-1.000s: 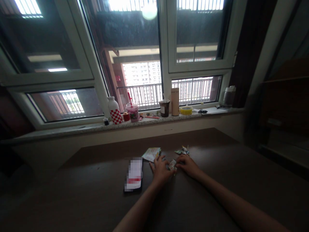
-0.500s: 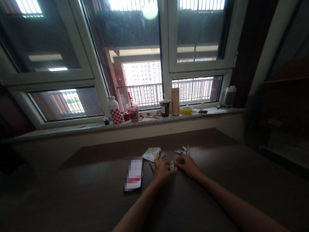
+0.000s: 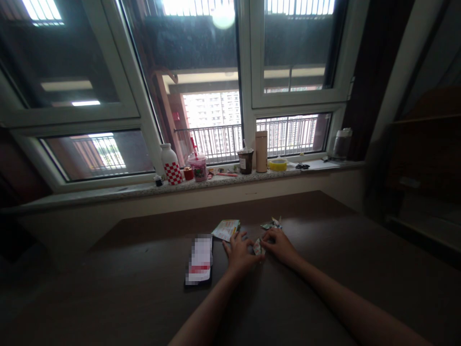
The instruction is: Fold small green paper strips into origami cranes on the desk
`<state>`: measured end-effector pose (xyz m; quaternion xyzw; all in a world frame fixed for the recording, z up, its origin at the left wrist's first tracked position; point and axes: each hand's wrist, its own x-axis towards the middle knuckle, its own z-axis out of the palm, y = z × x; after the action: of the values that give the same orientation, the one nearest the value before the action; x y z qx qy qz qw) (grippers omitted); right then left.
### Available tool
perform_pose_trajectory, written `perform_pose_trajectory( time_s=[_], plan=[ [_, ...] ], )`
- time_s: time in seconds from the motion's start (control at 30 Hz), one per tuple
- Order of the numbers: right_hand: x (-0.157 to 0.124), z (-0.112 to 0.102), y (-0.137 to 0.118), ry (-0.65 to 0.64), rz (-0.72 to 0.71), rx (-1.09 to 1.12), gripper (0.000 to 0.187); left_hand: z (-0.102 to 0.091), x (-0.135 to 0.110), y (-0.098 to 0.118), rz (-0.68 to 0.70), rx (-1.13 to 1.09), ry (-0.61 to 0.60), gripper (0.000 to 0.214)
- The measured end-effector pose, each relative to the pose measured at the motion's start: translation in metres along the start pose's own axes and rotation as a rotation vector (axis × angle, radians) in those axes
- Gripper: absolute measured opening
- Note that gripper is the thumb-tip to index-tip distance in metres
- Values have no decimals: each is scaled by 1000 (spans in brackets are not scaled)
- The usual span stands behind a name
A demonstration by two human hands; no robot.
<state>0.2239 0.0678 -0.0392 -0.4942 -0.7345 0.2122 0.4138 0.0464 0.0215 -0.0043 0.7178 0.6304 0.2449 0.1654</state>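
Observation:
A small piece of folded patterned paper point(image 3: 258, 247) stands on the dark table between my hands. My left hand point(image 3: 240, 252) grips its left and near side between thumb and fingers, the other fingers spread over the table. From the right, my right hand point(image 3: 279, 246) pinches the paper's upper right edge with thumb and forefinger. Just beyond my right hand lies a folded paper figure point(image 3: 273, 223) with pointed tips. Past my left fingertips is a flat stack of printed paper point(image 3: 226, 229). To the left of my left hand lies a phone point(image 3: 200, 259), its screen partly blurred.
The brown table point(image 3: 144, 298) reaches toward a stone windowsill point(image 3: 144, 190). Along the sill stand a checkered bottle point(image 3: 173, 166), a pink drink cup point(image 3: 199, 168), a dark drink cup point(image 3: 245, 161), a tan flask point(image 3: 261, 152), yellow tape point(image 3: 277, 166) and scissors point(image 3: 302, 166).
The folded paper between my fingers has turned slightly, showing a different part of its surface. Both hands stay almost in the same place.

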Motion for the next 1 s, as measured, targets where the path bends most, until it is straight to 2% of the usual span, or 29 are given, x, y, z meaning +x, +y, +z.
perform_pose_trajectory(
  time_s=[0.33,1.0],
  plan=[
    [0,-2,-2,37,-34,97,11,1,0,-1,14,14,0,33],
    [0,-2,-6,89,-74,138,18,-2,-3,3,5,18,-8,32]
  ],
)
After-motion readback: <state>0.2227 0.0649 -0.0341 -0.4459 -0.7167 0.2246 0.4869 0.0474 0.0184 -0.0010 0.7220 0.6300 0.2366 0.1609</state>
